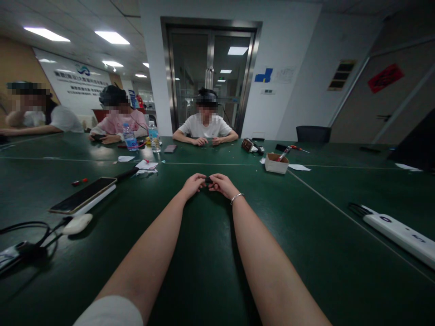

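Observation:
Both my arms stretch forward over a dark green table (210,253). My left hand (193,184) and my right hand (221,184) meet at the middle, fingers curled and pinched together on a small dark object (208,180) held between them. What the object is I cannot make out. A thin bracelet sits on my right wrist (237,197).
A phone on a white block (83,194) and a white mouse-like item (77,223) with black cables lie to the left. A white power strip (397,233) lies at right. A small cardboard box (276,163) with tools, water bottles (153,137) and three seated people are across the table.

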Motion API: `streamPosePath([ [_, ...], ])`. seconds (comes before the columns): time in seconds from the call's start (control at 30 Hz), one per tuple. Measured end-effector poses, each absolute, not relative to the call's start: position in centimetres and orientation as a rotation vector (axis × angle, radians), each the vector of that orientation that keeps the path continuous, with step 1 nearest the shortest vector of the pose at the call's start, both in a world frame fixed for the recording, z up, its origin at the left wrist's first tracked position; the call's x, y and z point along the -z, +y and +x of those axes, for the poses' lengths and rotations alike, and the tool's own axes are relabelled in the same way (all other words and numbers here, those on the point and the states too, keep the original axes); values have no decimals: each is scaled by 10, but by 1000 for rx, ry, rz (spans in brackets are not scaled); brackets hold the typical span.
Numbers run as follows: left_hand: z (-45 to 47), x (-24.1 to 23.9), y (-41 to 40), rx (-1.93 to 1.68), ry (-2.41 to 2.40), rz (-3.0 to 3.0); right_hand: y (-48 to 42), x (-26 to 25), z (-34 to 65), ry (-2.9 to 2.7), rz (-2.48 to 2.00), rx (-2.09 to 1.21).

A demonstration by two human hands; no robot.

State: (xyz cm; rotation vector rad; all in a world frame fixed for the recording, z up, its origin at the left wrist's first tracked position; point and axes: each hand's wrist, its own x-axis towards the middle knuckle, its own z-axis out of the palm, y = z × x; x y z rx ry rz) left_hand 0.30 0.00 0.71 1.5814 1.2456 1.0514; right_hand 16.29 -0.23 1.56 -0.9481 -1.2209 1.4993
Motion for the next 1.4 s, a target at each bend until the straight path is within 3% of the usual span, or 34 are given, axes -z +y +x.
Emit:
streamPosePath([
  [1.4,4,-9,-2,-1135,1238,1519,-2,-16,164,-1210,-931,-1519],
])
